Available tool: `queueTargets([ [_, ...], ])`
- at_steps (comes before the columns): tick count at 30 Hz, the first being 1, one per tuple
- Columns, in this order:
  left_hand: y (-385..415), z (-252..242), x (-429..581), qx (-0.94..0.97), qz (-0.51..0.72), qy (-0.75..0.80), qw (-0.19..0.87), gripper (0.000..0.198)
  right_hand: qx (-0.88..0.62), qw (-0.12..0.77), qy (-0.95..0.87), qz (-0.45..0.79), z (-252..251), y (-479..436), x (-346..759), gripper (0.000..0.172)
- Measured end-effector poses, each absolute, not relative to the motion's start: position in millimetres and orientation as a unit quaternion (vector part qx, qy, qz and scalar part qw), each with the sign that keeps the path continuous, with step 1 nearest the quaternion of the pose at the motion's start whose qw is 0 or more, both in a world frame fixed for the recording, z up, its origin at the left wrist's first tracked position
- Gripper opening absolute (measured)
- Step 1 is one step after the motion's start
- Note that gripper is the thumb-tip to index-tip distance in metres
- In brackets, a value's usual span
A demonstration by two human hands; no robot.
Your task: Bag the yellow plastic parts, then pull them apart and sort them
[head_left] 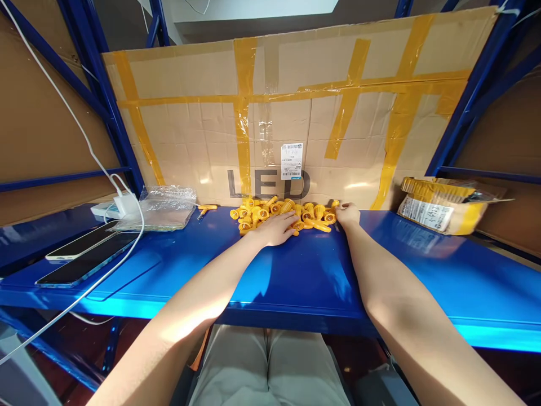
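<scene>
The pile of yellow pieces (264,214) lay on the blue shelf (296,282), its long axis running left to right along the cardboard (198,146). The left hand (276,229) lay spread over its front — the nearer hand to its middle; the right hand (348,215) curled at its right end. Whether either gripped a piece was unclear.

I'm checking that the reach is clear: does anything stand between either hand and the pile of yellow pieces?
Nothing visible does. The left hand is over the front of the yellow pile, and the right hand is at its right end. The phones and taped carton lie off to the sides.
</scene>
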State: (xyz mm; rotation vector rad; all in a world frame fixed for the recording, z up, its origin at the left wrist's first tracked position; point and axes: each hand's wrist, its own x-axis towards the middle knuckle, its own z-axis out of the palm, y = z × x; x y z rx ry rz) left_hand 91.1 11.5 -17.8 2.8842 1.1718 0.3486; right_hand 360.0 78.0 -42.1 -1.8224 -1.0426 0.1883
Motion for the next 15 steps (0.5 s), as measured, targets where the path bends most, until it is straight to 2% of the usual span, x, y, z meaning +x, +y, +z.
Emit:
queueTargets([
  [7, 5, -10, 90, 0.913, 0.152, 0.378, -0.001, 0.047, -0.764, 0.326, -0.54, 0.139, -26, 82, 348, 0.012],
  [15, 11, -7, 84, 0.899, 0.22, 0.377, -0.02, 0.043, -0.757, 0.29, -0.569, 0.134, -28, 97, 344, 0.007],
])
